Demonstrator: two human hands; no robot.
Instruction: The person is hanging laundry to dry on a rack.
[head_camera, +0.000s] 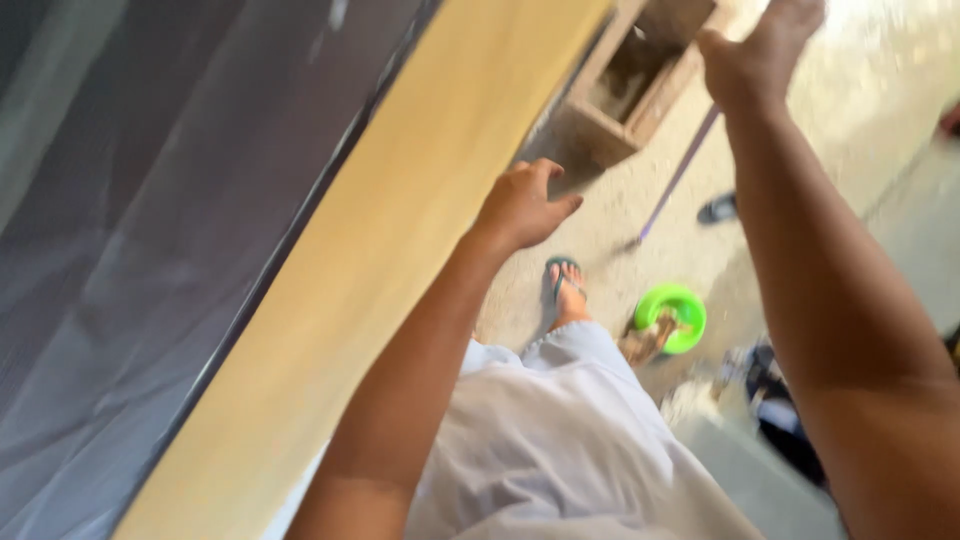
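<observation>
A long pale yellow board (380, 260) runs slantwise from the bottom left to the top middle. My left hand (525, 205) is at its right edge, fingers curled onto the edge and thumb sticking out. My right hand (760, 50) is raised at the top right, fingers loosely curled, beside an open wooden box frame (640, 75). Blur hides whether it holds anything. A thin purple stick (678, 175) slants across the floor below that wrist.
A dark grey sheet (130, 200) fills the left side beyond the board. Below are my white garment (560, 440) and a foot in a green sandal (565, 285). A bright green bowl (672, 315), a dark shoe (718, 208) and dark items (775, 400) lie on the speckled floor.
</observation>
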